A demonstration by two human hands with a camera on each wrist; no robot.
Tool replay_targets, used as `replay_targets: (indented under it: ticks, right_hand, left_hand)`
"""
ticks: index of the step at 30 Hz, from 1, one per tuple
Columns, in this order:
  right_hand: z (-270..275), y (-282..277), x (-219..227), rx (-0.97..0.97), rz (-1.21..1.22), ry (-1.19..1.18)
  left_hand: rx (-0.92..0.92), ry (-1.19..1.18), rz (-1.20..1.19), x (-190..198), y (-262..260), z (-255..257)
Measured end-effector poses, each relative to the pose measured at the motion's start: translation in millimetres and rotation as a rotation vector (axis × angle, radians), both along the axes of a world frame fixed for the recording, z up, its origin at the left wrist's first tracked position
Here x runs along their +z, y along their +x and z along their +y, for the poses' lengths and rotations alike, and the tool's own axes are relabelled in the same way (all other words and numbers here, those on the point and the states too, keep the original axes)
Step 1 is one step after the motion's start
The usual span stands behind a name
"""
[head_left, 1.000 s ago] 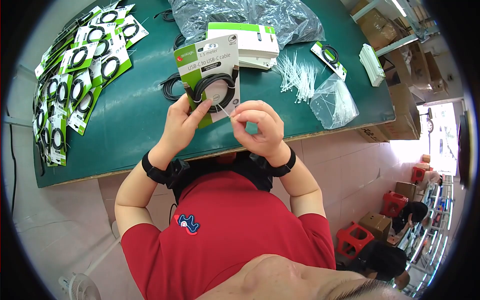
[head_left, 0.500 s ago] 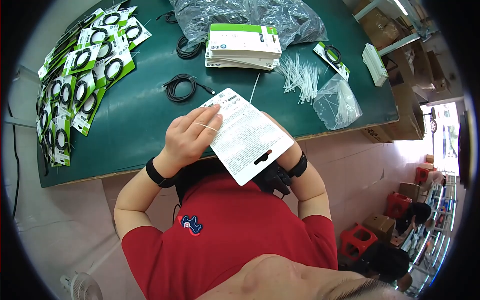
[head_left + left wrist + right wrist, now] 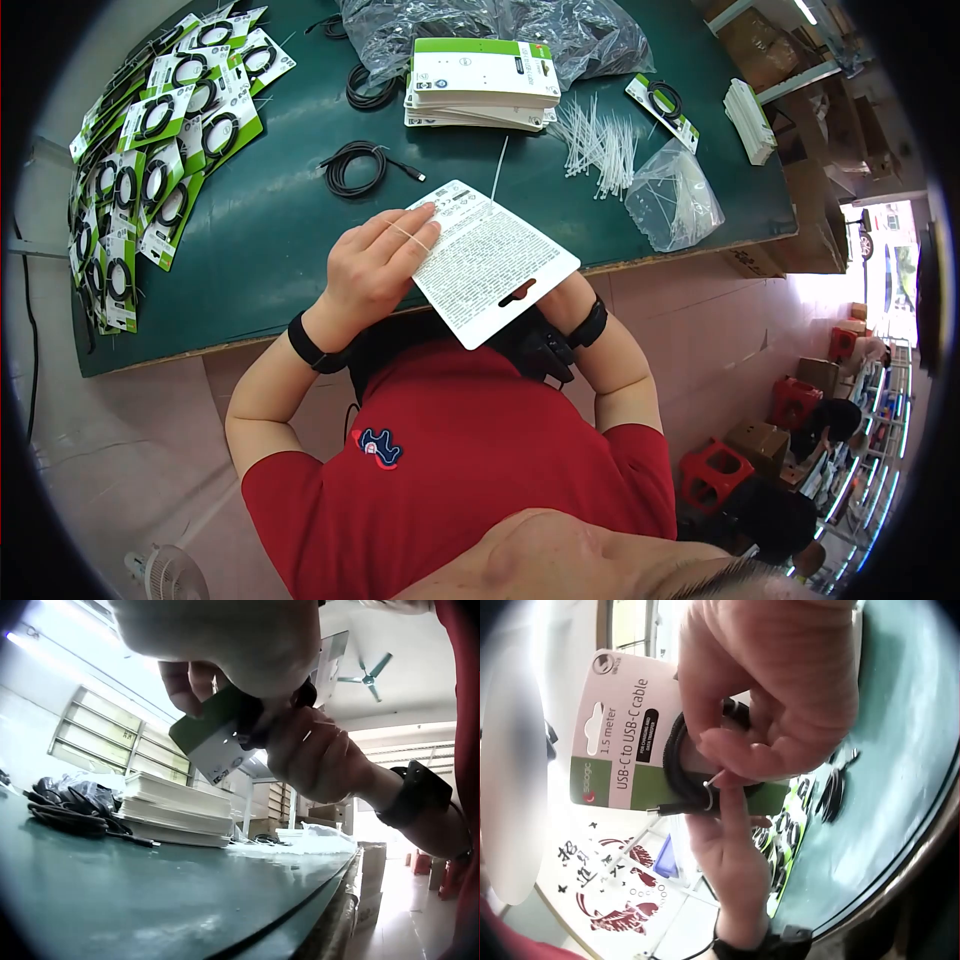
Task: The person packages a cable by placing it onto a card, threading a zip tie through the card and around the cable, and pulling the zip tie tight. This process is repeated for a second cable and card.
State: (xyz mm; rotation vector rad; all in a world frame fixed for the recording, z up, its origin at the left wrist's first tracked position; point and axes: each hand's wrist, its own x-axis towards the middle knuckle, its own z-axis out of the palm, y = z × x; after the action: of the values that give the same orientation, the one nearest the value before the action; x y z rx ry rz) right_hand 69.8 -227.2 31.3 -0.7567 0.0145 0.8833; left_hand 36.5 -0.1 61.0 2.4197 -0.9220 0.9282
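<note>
In the head view a printed cardboard backing card [image 3: 490,270] shows its white back, tilted over the table's front edge. My left hand [image 3: 372,265] holds its left side, fingers flat over the back, a thin white strand crossing them. My right hand is mostly hidden beneath the card there. The right wrist view shows the front, marked USB-C to USB-C cable, with a coiled black cable [image 3: 676,757] against it. On that side my right hand [image 3: 772,697] pinches a white cable tie [image 3: 709,782] looped round the coil. A left fingertip lies beside the tie.
Loose coiled cables [image 3: 355,170] lie beyond the left hand, near a stack of cards [image 3: 485,85]. Cable ties [image 3: 597,150] and a clear plastic bag [image 3: 675,200] are to the right. Finished-looking carded cables [image 3: 155,120] overlap at the left. Large plastic bags [image 3: 590,35] sit behind.
The card has turned over from front to back in the head view, and the right hand has gone beneath it. Over the last half second it shifted slightly up and left.
</note>
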Motion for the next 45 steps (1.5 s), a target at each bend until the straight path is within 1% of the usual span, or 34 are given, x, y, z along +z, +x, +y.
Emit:
replay_targets:
  ticks: [1, 2, 3, 5, 6, 7, 9, 10, 11, 13, 14, 15, 17, 18, 19, 21, 22, 23, 25, 26, 29, 30, 33, 34, 37, 38, 41, 42, 45]
  right_hand:
    - [1, 1, 2, -0.069, 0.090, -0.009]
    - [1, 1, 11, -0.067, 0.091, -0.011]
    - [0, 0, 24, -0.020, -0.134, -0.200]
    - [-3, -1, 44, 0.077, -0.586, -0.576]
    - [-3, -1, 41, 0.077, -0.585, -0.578]
    - [-3, 0, 35, 0.085, -0.629, -0.569]
    - [-2, 1, 26, 0.102, -0.718, -0.549]
    - [-3, 2, 26, 0.104, -0.716, -0.547]
    - [-3, 3, 27, 0.142, -0.711, -0.510]
    - [-5, 5, 32, 0.215, -0.701, -0.435]
    - [-7, 7, 34, 0.217, -0.700, -0.435]
    - [-9, 10, 36, 0.219, -0.659, -0.418]
    - [-11, 14, 39, 0.224, -0.576, -0.385]
    - [-11, 14, 39, 0.226, -0.575, -0.384]
    - [-10, 14, 39, 0.178, -0.671, -0.401]
    - [-9, 14, 39, 0.079, -0.860, -0.431]
    - [-8, 14, 40, 0.081, -0.858, -0.430]
    - [-6, 12, 41, 0.045, -0.874, -0.452]
    - [-4, 11, 43, -0.026, -0.907, -0.497]
    - [-2, 11, 41, -0.026, -0.906, -0.497]
    - [1, 11, 37, -0.111, -0.754, -0.381]
    - [2, 11, 37, -0.108, -0.754, -0.380]
    - [3, 13, 38, -0.217, -1.079, -0.530]
    - [4, 13, 38, -0.217, -1.079, -0.531]
    - [7, 12, 33, -0.307, -1.225, -0.600]
    - [8, 12, 32, -0.306, -1.224, -0.600]
    - [9, 12, 31, -0.364, -1.361, -0.674]
    - [10, 12, 29, -0.364, -1.361, -0.674]
    - [14, 13, 26, -0.456, -1.439, -0.645]
  left_hand:
    - [-0.001, -0.025, 0.038, -2, 1, -1]
    - [-0.001, -0.051, 0.075, -5, 1, -1]
    - [0.000, -0.051, 0.077, -8, 3, -1]
    - [-0.041, -0.168, 0.169, -14, 9, 4]
    - [-0.063, -0.226, 0.214, -15, 10, 5]
    - [-0.063, -0.227, 0.215, -15, 8, 4]
    - [-0.011, -0.300, 0.379, -14, 1, 1]
    - [0.017, -0.336, 0.461, -14, -1, 1]
    - [0.020, -0.336, 0.463, -15, -2, 1]
    - [0.015, -0.431, 0.626, -19, -1, 2]
    - [0.012, -0.480, 0.707, -20, 0, 3]
    - [0.013, -0.481, 0.707, -20, 0, 3]
    - [0.004, -0.754, 1.005, -14, 2, 5]
    - [-0.001, -0.893, 1.153, -11, 3, 6]
    - [0.000, -0.894, 1.154, -10, 4, 6]
    - [-0.019, -1.029, 1.249, -7, 6, 4]
    - [-0.029, -1.096, 1.297, -6, 7, 3]
    - [-0.027, -1.097, 1.298, -4, 7, 3]
    - [-0.012, -1.151, 1.385, -2, 8, 2]
    - [-0.004, -1.177, 1.428, -1, 9, 1]
    - [0.000, -1.202, 1.453, -1, 10, 1]
    - [0.003, -1.215, 1.465, -1, 10, 1]
    - [-0.006, -1.238, 1.479, 1, 11, 1]
    - [-0.013, -1.249, 1.486, 1, 12, 1]
    - [-0.013, -1.264, 1.514, -1, 13, 2]
    - [-0.013, -1.271, 1.529, -1, 13, 2]
    - [-0.021, -1.262, 1.554, -2, 15, 3]
    - [-0.024, -1.258, 1.565, -3, 15, 3]
    - [-0.040, -1.291, 1.593, -5, 15, 4]
